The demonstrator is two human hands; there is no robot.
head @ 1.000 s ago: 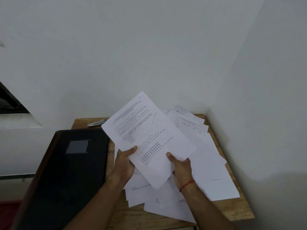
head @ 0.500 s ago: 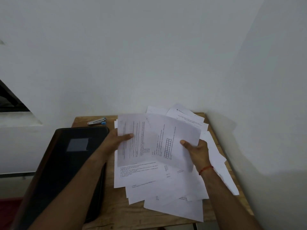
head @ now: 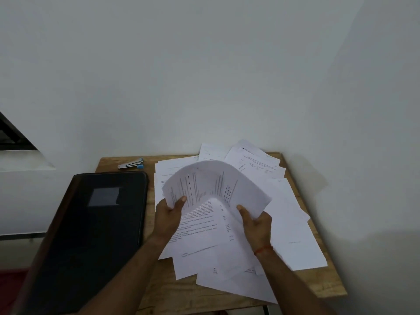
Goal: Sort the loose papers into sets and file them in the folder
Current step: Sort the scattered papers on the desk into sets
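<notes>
Item: held sheet [head: 216, 185], white, printed, bowed into an arch above the table, print side up. It may be more than one sheet; this cannot be told.

Left hand [head: 169, 214]: pinches the sheet's left end, thumb on top, fingers underneath.

Right hand [head: 256, 220]: grips the sheet's right end, thumb on top, fingers curled below. A red thread [head: 263, 249] circles the wrist.

Loose papers [head: 291, 235]: an overlapping fan lying flat across the centre and right of the table. The far sheets touch the back wall and the nearest sheet reaches the front edge.

Folder [head: 95, 235]: black, closed, flat, with a grey label patch. It lies on the table's left side and overhangs the left edge.

Stapler [head: 130, 164]: silver with blue ends, at the far left corner, just beyond the folder.

Table [head: 318, 283]: wood, set into a room corner with walls at its far and right edges. Bare wood shows as a narrow strip between folder and papers, along the right edge and at the front right corner.
</notes>
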